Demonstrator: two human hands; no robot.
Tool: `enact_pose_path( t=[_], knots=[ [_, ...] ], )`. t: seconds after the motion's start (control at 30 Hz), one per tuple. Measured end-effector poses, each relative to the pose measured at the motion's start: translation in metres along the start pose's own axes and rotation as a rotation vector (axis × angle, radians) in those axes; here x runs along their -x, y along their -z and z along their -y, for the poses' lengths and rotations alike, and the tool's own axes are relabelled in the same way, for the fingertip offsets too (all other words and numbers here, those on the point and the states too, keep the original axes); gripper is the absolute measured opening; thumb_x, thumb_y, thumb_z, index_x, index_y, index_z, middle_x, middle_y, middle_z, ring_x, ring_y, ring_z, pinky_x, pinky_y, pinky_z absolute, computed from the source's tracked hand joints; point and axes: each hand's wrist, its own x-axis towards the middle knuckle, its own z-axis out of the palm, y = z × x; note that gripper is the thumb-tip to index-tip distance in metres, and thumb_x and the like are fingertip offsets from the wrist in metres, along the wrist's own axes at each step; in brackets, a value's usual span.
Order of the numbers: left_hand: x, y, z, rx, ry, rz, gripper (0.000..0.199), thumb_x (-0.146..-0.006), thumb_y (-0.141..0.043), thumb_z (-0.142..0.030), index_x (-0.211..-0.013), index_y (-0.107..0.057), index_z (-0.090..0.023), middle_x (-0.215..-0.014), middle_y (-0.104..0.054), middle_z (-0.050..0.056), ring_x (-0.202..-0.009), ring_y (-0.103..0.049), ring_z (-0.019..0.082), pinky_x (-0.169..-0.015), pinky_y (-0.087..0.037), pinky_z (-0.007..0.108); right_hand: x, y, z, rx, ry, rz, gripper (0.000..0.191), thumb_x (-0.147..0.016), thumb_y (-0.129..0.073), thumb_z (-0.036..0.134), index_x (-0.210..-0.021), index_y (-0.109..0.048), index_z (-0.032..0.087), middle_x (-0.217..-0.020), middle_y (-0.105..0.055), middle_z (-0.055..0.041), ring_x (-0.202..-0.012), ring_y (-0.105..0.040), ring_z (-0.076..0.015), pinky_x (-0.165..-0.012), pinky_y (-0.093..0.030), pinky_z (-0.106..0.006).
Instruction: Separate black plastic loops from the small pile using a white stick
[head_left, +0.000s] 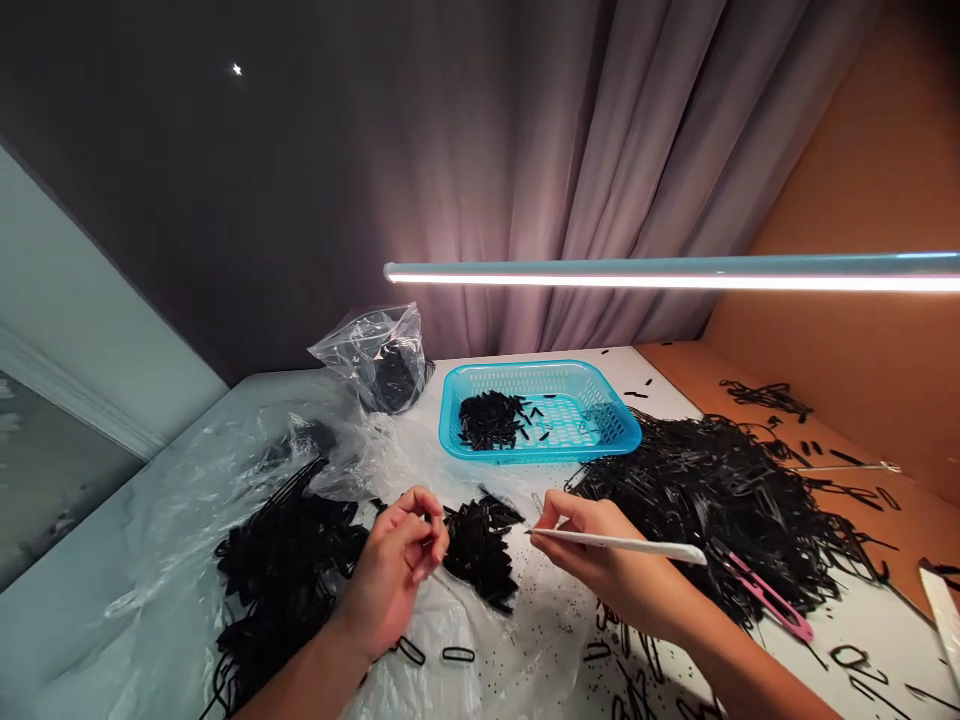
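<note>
My left hand [401, 555] is raised over the middle of the table, fingers curled in and the thumb pressed against them. What lies in that pinch, if anything, is too small to make out. My right hand [592, 540] grips a slim white-handled tool [637, 546], its thin tip pointing left toward my left hand. Between and behind the hands lies a small heap of black pieces [480, 550]. A larger black bundle [289, 560] rests on clear plastic left of my left hand. Thin black loops [458, 654] are scattered below.
A blue basket [540, 455] holding short black pieces stands at the back. To the right spreads a big pile of black loops [697, 490], with a pink cutter [772, 600] on its edge. A clear bag [375, 350] sits back left. A lit tube lamp [675, 272] hangs across.
</note>
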Motion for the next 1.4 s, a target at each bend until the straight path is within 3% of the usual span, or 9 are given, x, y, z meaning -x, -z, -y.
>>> enact_pose_path(
  t=[0.13,0.23,0.33,0.5,0.77,0.87,1.0,1.17,1.4],
  knots=[
    [-0.012,0.010,-0.005,-0.140,-0.068,-0.143,0.021,-0.086,-0.050,-0.027,-0.098,-0.064,-0.016,-0.079,-0.056,0.003,-0.061,-0.044,0.009,-0.051,-0.031,0.019,-0.002,0.003,-0.002,0.103,0.068,-0.012,0.012,-0.087,-0.058,0.020,-0.075,-0.055,0.017,-0.063,-0.056,0.0005,-0.058,-0.048,-0.0113,-0.051,-0.033,-0.021],
    [-0.018,0.016,-0.005,-0.686,-0.204,-0.136,0.031,-0.090,-0.044,-0.038,-0.092,-0.067,-0.018,-0.086,-0.061,0.006,-0.070,-0.051,0.014,-0.062,-0.038,0.025,-0.004,-0.002,-0.002,0.079,0.146,-0.056,0.009,-0.085,-0.055,0.013,-0.077,-0.054,0.017,-0.083,-0.058,-0.0023,-0.067,-0.052,-0.0112,-0.060,-0.039,-0.023],
    [-0.021,0.020,-0.002,-1.020,-0.302,-0.102,0.019,-0.086,-0.053,-0.030,-0.080,-0.068,-0.020,-0.086,-0.064,0.007,-0.084,-0.053,0.021,-0.078,-0.038,0.032,-0.003,-0.006,0.004,0.029,0.130,-0.051,0.010,-0.083,-0.052,0.008,-0.079,-0.052,0.017,-0.083,-0.060,-0.0013,-0.068,-0.053,-0.0110,-0.061,-0.040,-0.023],
    [-0.020,0.022,0.004,-1.255,-0.338,-0.091,0.007,-0.079,-0.057,-0.018,-0.079,-0.064,-0.021,-0.075,-0.056,0.004,-0.080,-0.047,0.024,-0.075,-0.033,0.036,0.000,-0.010,0.010,-0.155,0.067,0.037,0.010,-0.086,-0.052,0.009,-0.083,-0.049,0.018,-0.072,-0.063,0.0028,-0.068,-0.059,-0.0109,-0.062,-0.042,-0.023],
    [-0.025,0.028,0.007,-1.377,-0.324,-0.056,0.011,-0.079,-0.051,-0.011,-0.071,-0.055,-0.018,-0.078,-0.056,0.006,-0.081,-0.049,0.024,-0.075,-0.035,0.036,-0.003,-0.024,0.002,-0.447,0.068,-0.112,0.006,-0.092,-0.053,0.024,-0.091,-0.050,0.018,-0.094,-0.058,-0.0035,-0.090,-0.068,-0.0181,-0.073,-0.052,-0.028],
    [-0.019,0.026,-0.002,-1.370,-0.338,-0.082,0.011,-0.083,-0.048,-0.015,-0.076,-0.056,-0.018,-0.080,-0.058,0.007,-0.081,-0.050,0.023,-0.075,-0.036,0.035,-0.003,-0.030,0.001,-0.587,0.102,-0.163,0.010,-0.090,-0.058,0.022,-0.088,-0.049,0.018,-0.094,-0.054,-0.0029,-0.094,-0.069,-0.0198,-0.075,-0.054,-0.026],
    [-0.004,0.011,-0.015,-1.085,-0.225,-0.049,0.028,-0.089,-0.050,-0.032,-0.114,-0.057,-0.022,-0.089,-0.063,0.004,-0.080,-0.055,0.018,-0.076,-0.038,0.031,-0.005,-0.036,0.005,-0.697,0.095,-0.240,0.009,-0.086,-0.063,0.019,-0.087,-0.055,0.016,-0.101,-0.060,-0.0069,-0.098,-0.068,-0.0207,-0.081,-0.055,-0.026],
    [0.008,-0.006,-0.011,-0.352,0.087,0.136,0.022,-0.087,-0.057,-0.036,-0.103,-0.061,-0.021,-0.086,-0.060,0.002,-0.086,-0.051,0.013,-0.079,-0.037,0.025,-0.004,-0.044,0.014,-0.707,0.137,-0.351,0.010,-0.083,-0.066,0.014,-0.080,-0.056,0.015,-0.096,-0.064,-0.0069,-0.091,-0.070,-0.0198,-0.074,-0.057,-0.024],
    [0.009,-0.007,0.004,-0.025,0.165,0.166,0.011,-0.087,-0.060,-0.027,-0.094,-0.056,-0.020,-0.074,-0.052,-0.002,-0.070,-0.043,0.007,-0.069,-0.034,0.019,0.005,-0.049,0.015,-0.384,0.319,-0.335,0.008,-0.083,-0.064,0.011,-0.085,-0.061,0.019,-0.094,-0.069,-0.0030,-0.083,-0.069,-0.0137,-0.072,-0.055,-0.022]
  ],
)
